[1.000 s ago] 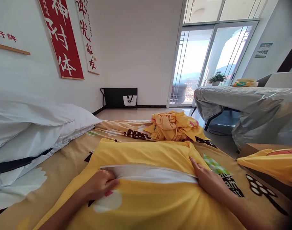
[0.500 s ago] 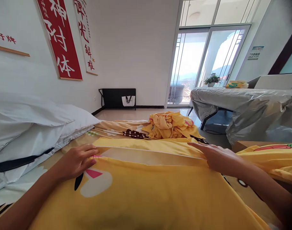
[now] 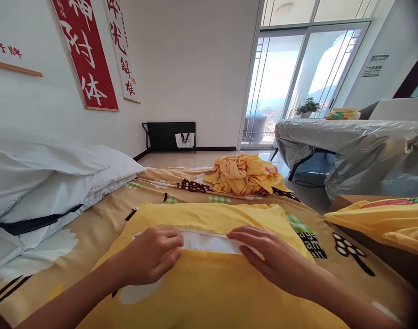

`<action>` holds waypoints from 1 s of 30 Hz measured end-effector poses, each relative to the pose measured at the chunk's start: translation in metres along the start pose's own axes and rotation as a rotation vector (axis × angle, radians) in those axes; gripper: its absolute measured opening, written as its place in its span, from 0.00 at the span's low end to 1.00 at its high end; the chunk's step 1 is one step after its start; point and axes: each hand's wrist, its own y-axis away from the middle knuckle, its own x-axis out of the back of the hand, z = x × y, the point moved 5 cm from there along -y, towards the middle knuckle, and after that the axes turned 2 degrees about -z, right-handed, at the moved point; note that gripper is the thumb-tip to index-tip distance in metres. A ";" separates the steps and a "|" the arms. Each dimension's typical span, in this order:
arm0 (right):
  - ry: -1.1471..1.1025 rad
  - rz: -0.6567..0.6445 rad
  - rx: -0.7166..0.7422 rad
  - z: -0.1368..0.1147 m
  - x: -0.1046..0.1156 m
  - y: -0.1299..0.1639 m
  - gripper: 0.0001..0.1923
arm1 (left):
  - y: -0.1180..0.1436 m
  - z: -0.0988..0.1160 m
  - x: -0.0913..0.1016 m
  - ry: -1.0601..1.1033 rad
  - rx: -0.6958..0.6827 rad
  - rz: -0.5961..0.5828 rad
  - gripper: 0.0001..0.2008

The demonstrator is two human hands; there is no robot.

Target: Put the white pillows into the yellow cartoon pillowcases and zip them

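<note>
The red banner on the left wall carried large white Chinese characters in a vertical column; the lowest one read 体, and the upper ones were cut off or tilted. Just right of the red banner hung a white scroll with red brush characters, too cursive to read with certainty. Left of the red banner, a white panel bore two red characters, the first reading 好. Below and to the right of the red banner, the patterned bedsheet showed black print with the letters "am" legible. Far right of the red banner, a wall notice beside the glass door was too small to read.
</note>
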 end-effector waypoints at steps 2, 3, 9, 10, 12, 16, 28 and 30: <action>-0.100 -0.119 0.113 -0.036 -0.005 -0.020 0.19 | -0.020 0.020 -0.007 0.100 -0.070 -0.106 0.19; -0.117 -0.174 0.132 -0.044 -0.012 -0.028 0.19 | -0.027 0.024 -0.014 0.121 -0.082 -0.150 0.18; -0.081 -0.359 -0.117 0.014 -0.039 -0.013 0.25 | -0.005 -0.024 -0.027 0.129 0.144 -0.220 0.20; -0.088 -0.375 -0.166 0.027 -0.041 -0.005 0.26 | 0.004 -0.037 -0.028 0.151 0.208 -0.216 0.21; -0.091 -0.371 -0.246 0.046 -0.050 0.007 0.28 | 0.019 -0.060 -0.035 0.191 0.311 -0.215 0.22; -0.072 -0.362 -0.309 0.052 -0.084 0.010 0.29 | 0.022 -0.078 -0.074 0.214 0.382 -0.238 0.23; 0.250 -0.171 -0.459 0.095 -0.032 0.035 0.10 | 0.043 -0.099 -0.008 0.032 0.476 -0.068 0.15; 0.401 -0.180 -0.564 0.101 -0.039 0.037 0.19 | 0.040 -0.110 -0.006 -0.144 0.498 0.000 0.14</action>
